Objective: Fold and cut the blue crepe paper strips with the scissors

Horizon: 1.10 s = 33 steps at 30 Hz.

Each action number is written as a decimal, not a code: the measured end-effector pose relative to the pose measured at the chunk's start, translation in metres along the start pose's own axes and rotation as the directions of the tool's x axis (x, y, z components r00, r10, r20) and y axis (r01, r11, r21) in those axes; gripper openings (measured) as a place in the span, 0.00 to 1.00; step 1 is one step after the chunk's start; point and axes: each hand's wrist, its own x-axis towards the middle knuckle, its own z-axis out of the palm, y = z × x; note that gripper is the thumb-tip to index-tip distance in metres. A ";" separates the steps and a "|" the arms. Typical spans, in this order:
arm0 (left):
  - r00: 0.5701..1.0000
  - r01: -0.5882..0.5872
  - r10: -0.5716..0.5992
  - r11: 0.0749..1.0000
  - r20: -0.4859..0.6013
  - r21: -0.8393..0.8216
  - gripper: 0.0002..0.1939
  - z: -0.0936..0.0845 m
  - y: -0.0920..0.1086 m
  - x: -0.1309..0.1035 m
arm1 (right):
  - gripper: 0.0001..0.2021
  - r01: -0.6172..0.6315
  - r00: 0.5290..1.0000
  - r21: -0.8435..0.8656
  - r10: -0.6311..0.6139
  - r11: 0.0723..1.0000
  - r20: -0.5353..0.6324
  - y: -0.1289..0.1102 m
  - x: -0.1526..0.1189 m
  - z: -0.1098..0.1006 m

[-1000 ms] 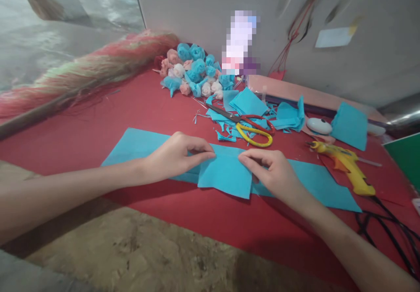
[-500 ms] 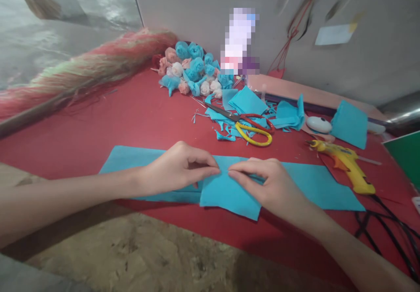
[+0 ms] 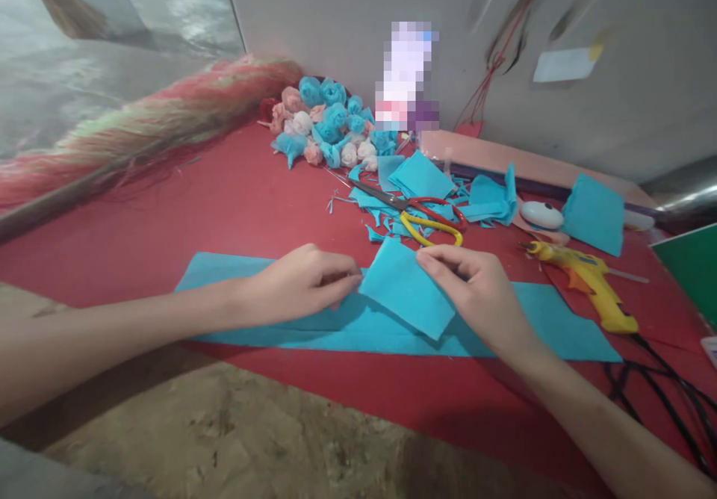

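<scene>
A square of blue crepe paper [image 3: 408, 286] is held up at a tilt between my hands. My right hand [image 3: 476, 282] pinches its upper right edge with thumb and fingers. At the square's left corner, my left hand [image 3: 314, 279] has thumb and forefinger closed together; the fingertips meet the corner. Beneath both hands a long strip of the same blue paper [image 3: 560, 327] lies flat on the red tabletop [image 3: 140, 222]. Scissors [image 3: 431, 219] with one red and one yellow handle rest just beyond the square.
Small blue scraps and cut squares [image 3: 423, 174] lie around the scissors. Behind them is a pile of paper flowers [image 3: 336, 118]. A yellow glue gun [image 3: 594, 279] with a black cord lies right, near a white oval object [image 3: 541, 215]. A broom [image 3: 140, 125] lies along the left edge.
The paper square has turned and risen, its lower edge now off the front of the strip. My right hand has shifted right and up along its edge; my left hand moved slightly left.
</scene>
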 end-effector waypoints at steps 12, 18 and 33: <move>0.994 0.064 -0.088 0.938 -0.057 -0.341 0.15 -0.010 0.005 0.001 | 0.10 0.006 0.998 0.066 -0.010 0.998 0.057 -0.008 -0.009 0.006; 0.994 0.095 -0.107 0.933 -0.017 -0.348 0.19 0.000 0.015 -0.002 | 0.10 -0.060 0.985 0.136 0.037 0.989 0.166 -0.016 -0.015 0.008; 0.969 0.060 -0.124 0.958 -0.215 -0.282 0.22 -0.010 0.003 0.005 | 0.18 -0.170 0.943 0.136 0.122 0.976 0.309 -0.002 0.003 -0.020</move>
